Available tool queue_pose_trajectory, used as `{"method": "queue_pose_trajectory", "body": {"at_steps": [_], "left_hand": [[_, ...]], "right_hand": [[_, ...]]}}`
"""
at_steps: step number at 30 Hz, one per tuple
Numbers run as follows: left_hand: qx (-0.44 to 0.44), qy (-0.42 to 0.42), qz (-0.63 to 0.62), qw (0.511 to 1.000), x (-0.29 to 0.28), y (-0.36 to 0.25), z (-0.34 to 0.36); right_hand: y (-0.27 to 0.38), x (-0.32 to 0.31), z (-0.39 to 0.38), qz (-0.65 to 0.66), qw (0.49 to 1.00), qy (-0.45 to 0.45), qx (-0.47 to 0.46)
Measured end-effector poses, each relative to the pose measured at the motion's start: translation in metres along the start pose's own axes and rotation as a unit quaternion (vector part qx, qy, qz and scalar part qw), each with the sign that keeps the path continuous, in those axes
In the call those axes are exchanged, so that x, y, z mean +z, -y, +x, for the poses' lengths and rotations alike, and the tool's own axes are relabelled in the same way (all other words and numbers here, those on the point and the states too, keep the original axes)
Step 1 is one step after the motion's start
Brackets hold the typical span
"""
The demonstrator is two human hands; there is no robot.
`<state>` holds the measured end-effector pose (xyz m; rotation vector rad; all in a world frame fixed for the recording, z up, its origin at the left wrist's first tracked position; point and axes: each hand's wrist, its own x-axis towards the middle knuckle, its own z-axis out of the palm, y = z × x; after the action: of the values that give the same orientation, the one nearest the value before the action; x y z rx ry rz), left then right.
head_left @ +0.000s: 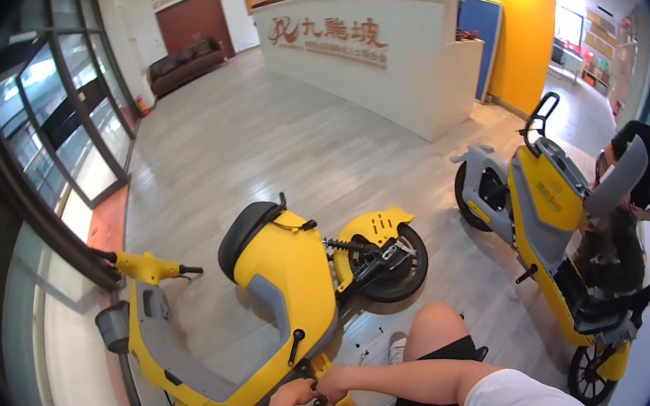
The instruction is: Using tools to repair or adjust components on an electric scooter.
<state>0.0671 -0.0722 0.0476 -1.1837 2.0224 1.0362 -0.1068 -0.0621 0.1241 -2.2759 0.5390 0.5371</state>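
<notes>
A yellow electric scooter [290, 267] lies on its side on the floor in front of me, its underside toward me. At its lower edge, near the crank arm [296, 346], my two hands meet. My left hand [292, 394] is closed at a small dark part on the underside. From the right, my right hand [333, 384] reaches to the same spot with its fingers pinched. Their fingers hide what they grip. Just right of them is a yellow piece [345, 402] of the scooter. The rear wheel [397, 266] points away to the right.
Several small screws [358, 346] lie on the floor by my shoe [398, 347]. A second yellow-grey scooter [544, 194] stands at right, with a person in black [638, 165] behind it. A white reception desk [372, 57] is at the back; glass doors [67, 97] line the left.
</notes>
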Motion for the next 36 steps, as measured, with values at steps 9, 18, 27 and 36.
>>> {"method": "queue_pose_trajectory", "body": {"at_steps": [9, 18, 27, 36], "left_hand": [[0.048, 0.007, -0.006, 0.999, 0.009, 0.003, 0.002], [0.043, -0.020, -0.016, 0.999, -0.007, -0.011, -0.021], [0.028, -0.009, -0.023, 0.999, -0.002, -0.013, -0.026], [0.056, -0.013, -0.019, 0.998, 0.007, -0.002, -0.012]], "right_hand": [[-0.001, 0.000, 0.010, -0.011, 0.998, 0.050, 0.022], [0.003, -0.006, 0.006, 0.000, 0.995, 0.067, 0.079], [0.005, -0.006, 0.009, 0.001, 0.994, 0.091, 0.060], [0.011, -0.013, 0.009, -0.019, 0.994, 0.106, 0.033]]}}
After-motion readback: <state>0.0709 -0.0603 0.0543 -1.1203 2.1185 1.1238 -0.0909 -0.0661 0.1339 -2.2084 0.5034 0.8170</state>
